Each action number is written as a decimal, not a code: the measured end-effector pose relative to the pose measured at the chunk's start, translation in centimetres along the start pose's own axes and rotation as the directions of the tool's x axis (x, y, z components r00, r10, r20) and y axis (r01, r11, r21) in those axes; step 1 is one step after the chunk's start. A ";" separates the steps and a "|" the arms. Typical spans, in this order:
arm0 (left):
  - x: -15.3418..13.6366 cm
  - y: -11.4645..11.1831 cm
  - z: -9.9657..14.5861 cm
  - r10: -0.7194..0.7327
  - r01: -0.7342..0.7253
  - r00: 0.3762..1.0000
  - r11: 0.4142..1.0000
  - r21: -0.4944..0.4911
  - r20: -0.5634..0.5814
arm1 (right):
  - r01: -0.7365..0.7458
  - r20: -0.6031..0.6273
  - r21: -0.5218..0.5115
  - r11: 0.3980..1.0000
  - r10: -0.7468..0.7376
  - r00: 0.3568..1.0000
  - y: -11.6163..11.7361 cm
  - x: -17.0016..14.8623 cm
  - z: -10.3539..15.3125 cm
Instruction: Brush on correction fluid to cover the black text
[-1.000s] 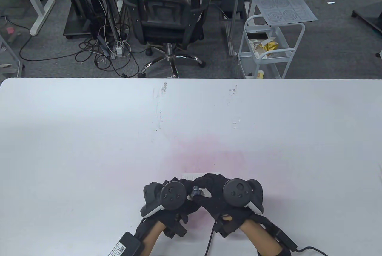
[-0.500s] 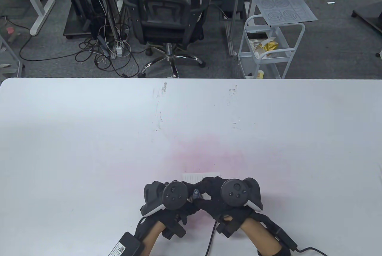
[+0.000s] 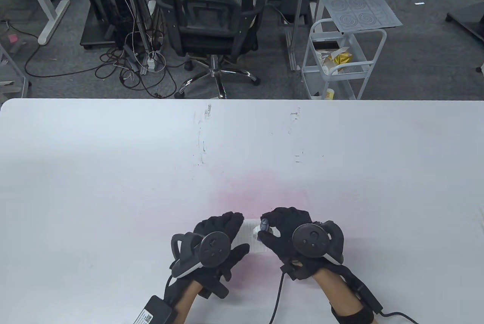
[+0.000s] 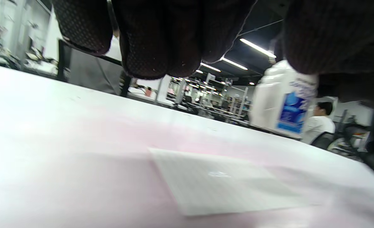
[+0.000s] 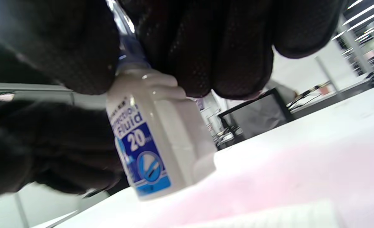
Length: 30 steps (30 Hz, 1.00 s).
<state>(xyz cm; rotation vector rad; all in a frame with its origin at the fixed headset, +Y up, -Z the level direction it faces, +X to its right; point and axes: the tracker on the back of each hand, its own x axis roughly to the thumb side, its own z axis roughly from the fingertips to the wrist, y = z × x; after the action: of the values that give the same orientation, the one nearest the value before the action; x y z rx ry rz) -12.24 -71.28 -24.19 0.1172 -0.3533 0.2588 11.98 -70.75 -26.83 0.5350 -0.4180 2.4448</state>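
Moved apart since a second ago, out from the huddle over the paper slip (image 3: 252, 237). Now gripped by the right hand (image 3: 289, 235) near its neck: correction fluid bottle (image 3: 261, 228), tilted, lifted at the slip's right edge, blue cap (image 3: 264, 222) on. Spread flat at the slip's left edge: left hand (image 3: 217, 239), fingers (image 4: 161, 34) extended, holding nothing, whether touching the slip unclear.

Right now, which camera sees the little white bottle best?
The right wrist view: the correction fluid bottle fills it, label readable, with the right hand gripping its top. The left wrist view shows it blurry at the side. The table view shows only a tiny bit between that hand's fingers.
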 end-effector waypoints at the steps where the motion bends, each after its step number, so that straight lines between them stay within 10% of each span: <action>1: -0.4 0.1 0.1 -0.028 0.028 0.999 1.000 0.008 -0.016 | -0.007 -0.022 -0.024 1.000 0.007 1.000 -0.5 -0.4 -0.1; 17: -9.1 0.6 1.1 -0.171 0.174 0.930 0.985 -0.020 -0.325 | -0.275 -0.362 -0.276 0.921 0.166 0.917 -8.0 -8.7 0.8; 30: -10.8 0.0 1.6 -0.184 0.167 0.912 0.983 -0.077 -0.366 | -0.331 -0.488 -0.203 0.922 0.198 0.850 -7.2 -12.8 2.3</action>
<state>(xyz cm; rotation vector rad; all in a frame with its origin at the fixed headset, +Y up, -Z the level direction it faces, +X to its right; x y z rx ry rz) -22.54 -74.06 -26.52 0.0536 0.0317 0.0899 26.51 -72.37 -29.58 -0.2475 -0.6556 2.6039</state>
